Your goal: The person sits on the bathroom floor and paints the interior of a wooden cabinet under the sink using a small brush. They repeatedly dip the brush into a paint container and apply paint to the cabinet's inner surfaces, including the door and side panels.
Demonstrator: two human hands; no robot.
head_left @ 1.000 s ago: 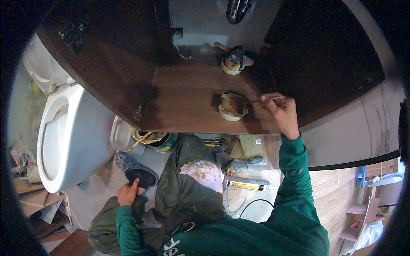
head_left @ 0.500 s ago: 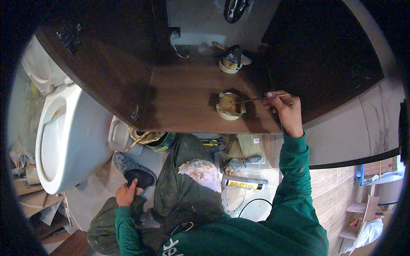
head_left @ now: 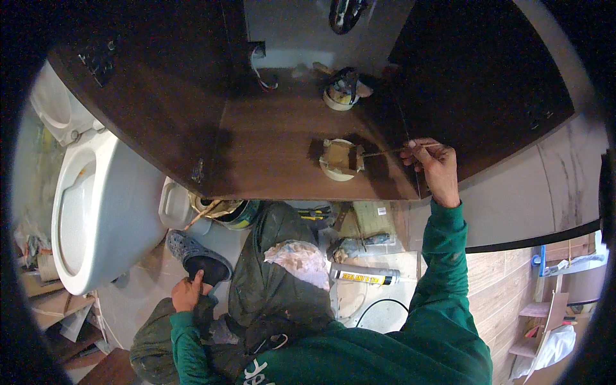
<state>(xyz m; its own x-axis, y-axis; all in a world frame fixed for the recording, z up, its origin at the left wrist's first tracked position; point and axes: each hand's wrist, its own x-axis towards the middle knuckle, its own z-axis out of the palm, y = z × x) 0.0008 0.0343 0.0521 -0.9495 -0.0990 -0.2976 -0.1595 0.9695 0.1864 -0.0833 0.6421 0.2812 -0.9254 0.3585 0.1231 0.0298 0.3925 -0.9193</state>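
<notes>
My right hand point(head_left: 434, 163) is closed round a thin stick point(head_left: 385, 152), pinched between thumb and fingers over the cabinet's right side. Its far end reaches the rim of a round, pale tub point(head_left: 340, 174) holding something brown; I cannot tell whether that end has bristles. The tub stands on the brown cabinet floor point(head_left: 269, 154). Farther back sits a second pale tub point(head_left: 339, 102) with dark cloth-like stuff in it. My left hand point(head_left: 186, 294) lies closed by my lower leg, next to a grey clog point(head_left: 186, 251); what its fingers hold is hidden.
Dark cabinet sides point(head_left: 160, 83) enclose the tubs. A drain pipe point(head_left: 346, 16) hangs above, and wires point(head_left: 260, 74) stick out behind. A toilet point(head_left: 109, 199) stands left. Around my legs lie a bucket point(head_left: 239, 217), a crumpled rag point(head_left: 298, 260) and a sealant tube point(head_left: 366, 274).
The stick's far end has drawn back from inside the tub to its right rim. My right hand has shifted slightly right. The left hand stays by my leg.
</notes>
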